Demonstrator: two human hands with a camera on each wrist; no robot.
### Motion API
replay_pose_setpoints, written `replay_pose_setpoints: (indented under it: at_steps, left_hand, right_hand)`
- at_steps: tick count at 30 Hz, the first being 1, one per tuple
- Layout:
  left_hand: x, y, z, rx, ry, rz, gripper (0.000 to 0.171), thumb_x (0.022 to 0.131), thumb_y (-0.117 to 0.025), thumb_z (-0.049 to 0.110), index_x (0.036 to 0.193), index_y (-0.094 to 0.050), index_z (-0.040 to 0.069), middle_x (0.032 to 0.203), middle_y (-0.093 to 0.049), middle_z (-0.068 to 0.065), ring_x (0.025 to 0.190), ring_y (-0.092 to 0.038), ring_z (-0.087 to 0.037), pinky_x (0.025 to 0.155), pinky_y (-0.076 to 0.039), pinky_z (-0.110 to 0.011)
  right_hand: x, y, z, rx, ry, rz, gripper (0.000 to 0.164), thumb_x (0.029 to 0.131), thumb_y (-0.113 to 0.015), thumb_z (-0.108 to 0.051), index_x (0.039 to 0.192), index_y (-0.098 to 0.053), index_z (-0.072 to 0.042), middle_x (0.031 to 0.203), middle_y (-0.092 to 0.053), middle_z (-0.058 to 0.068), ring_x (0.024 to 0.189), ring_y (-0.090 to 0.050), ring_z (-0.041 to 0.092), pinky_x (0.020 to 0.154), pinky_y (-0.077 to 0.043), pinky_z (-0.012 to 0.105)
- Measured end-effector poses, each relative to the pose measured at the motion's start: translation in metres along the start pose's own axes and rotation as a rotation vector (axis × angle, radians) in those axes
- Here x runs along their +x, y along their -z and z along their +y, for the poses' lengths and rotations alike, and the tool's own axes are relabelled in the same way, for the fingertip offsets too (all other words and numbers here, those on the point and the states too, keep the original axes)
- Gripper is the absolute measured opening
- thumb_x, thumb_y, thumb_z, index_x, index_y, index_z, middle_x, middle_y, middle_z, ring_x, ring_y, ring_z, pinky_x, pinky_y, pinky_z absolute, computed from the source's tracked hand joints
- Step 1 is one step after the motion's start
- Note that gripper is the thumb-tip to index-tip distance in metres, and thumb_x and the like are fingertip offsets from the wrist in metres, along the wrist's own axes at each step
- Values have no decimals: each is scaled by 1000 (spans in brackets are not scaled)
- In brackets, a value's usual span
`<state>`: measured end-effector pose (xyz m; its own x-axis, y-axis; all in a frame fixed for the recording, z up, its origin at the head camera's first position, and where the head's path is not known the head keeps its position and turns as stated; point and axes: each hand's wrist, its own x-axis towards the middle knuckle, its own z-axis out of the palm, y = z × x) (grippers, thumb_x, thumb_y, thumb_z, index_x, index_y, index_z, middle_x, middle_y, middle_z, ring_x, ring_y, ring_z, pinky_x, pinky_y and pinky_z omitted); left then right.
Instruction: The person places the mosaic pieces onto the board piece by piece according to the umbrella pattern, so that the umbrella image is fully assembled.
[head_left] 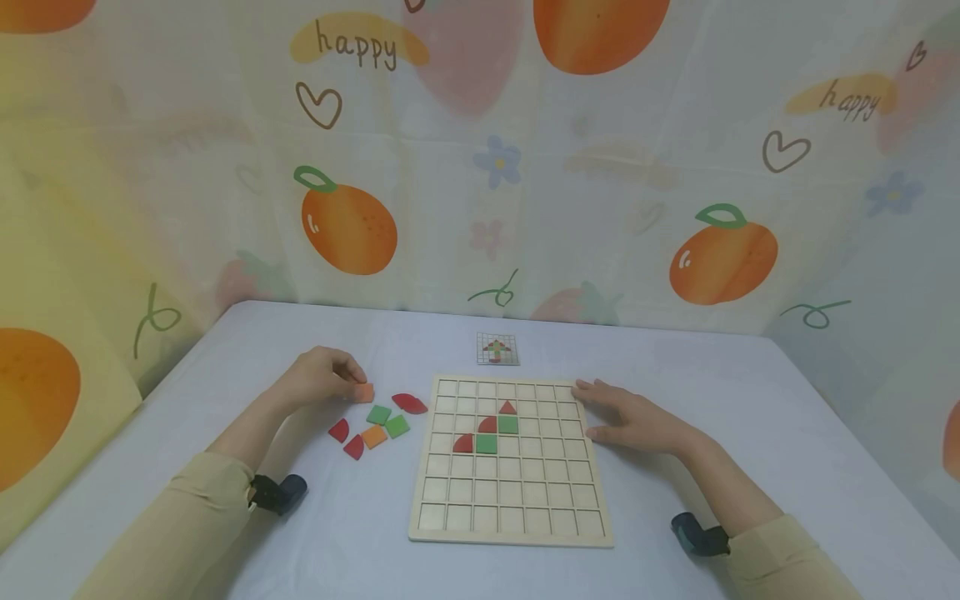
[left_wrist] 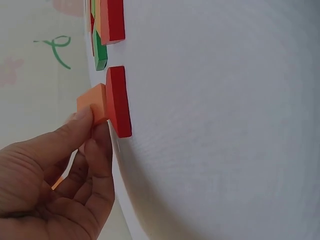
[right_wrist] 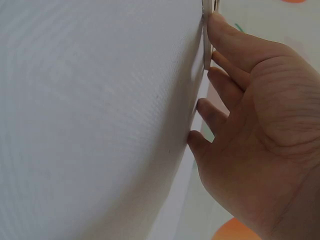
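Note:
My left hand pinches an orange square tile between thumb and fingers, left of the board. In the left wrist view the tile is tilted, close beside a red piece on the table. My right hand rests along the right edge of the wooden grid board, fingers loosely extended, thumb at its side. On the board sit a red triangle, green squares and red quarter-round tiles, arranged in a diagonal stair.
Between left hand and board lie loose tiles: green squares, an orange square, red quarter-rounds and red curved pieces. Behind the board lies a small pattern card. A printed curtain hangs behind the white table.

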<state>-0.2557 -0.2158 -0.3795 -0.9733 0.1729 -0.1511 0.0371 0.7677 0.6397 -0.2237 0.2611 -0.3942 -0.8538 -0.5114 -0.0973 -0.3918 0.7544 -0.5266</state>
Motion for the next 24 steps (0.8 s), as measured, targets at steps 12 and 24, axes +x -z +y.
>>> replay_pose_setpoints:
  at_steps: [12,24]
  left_hand:
    - [6,-6,7,-70,-33,2,14,86,-70,16,97,-72,8,96,-67,-9,92,-57,-22,75,-51,-26]
    - [7,-24,34,-121,-48,-38,17,86,-73,21,100,-73,11,101,-68,-8,97,-58,-22,77,-52,-28]
  right_hand:
    - [-1,0,-2,-7,-3,1,69,90,-69,-38,149,-43,-13,160,-35,12,150,-22,44,119,-21,64]
    - [1,-2,1,-17,-15,5,69,90,-68,-39,150,-43,-14,161,-35,11,151,-22,43,119,-21,63]
